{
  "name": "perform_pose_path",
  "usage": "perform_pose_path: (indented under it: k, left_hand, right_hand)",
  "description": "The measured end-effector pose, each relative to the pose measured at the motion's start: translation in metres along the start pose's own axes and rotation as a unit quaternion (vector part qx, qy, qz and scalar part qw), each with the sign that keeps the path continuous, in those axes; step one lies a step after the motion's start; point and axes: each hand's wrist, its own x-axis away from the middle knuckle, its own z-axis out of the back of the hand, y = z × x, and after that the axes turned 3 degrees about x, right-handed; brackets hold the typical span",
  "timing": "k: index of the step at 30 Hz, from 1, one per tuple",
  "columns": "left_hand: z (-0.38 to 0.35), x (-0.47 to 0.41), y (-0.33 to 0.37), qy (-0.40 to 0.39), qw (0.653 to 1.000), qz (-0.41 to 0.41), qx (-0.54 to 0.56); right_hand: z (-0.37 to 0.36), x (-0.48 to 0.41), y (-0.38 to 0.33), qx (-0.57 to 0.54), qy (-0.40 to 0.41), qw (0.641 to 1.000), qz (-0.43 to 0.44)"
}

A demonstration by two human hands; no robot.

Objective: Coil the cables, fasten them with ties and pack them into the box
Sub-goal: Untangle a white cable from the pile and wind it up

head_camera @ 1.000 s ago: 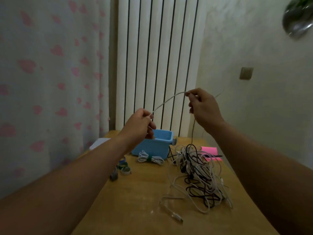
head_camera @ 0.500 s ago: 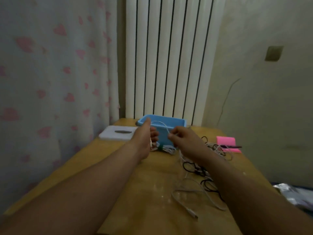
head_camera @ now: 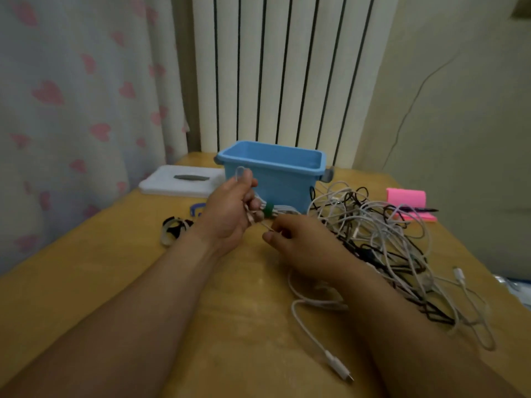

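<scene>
Mid-frame, my left hand clenches a looped white cable and my right hand pinches its strand; my fingers hide most of the coil. Behind them stands the blue box, whose floor I cannot see past its near wall. Tangled cables sprawl centre right on the surface.

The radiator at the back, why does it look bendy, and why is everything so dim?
Head view: the wide lens fans the radiator bars outward; the light is weak, so colours look dull; the held white cable is slightly blurred.

Left hand and right hand pinch white cable before blue box.
</scene>
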Motion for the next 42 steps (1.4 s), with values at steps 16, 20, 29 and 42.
perform_pose_path:
  k: [16, 20, 29, 42]
  left_hand:
    - [-0.012, 0.028, -0.010, -0.147, 0.868, -0.029, -0.474]
    - [-0.020, 0.029, -0.017, -0.233, 0.840, -0.016, -0.489]
    - [-0.011, 0.014, -0.015, -0.073, 0.974, -0.031, -0.214]
    - [-0.030, 0.028, -0.025, -0.048, 0.987, 0.008, -0.154]
  right_hand:
    - [0.038, 0.006, 0.018, -0.111, 0.131, 0.980, -0.098]
    - [0.044, 0.005, 0.018, -0.159, 0.187, 0.960, -0.138]
    - [0.052, 0.013, 0.019, -0.314, 0.157, 0.928, -0.125]
    - [0.007, 0.017, -0.011, -0.155, 0.173, 0.972, -0.041]
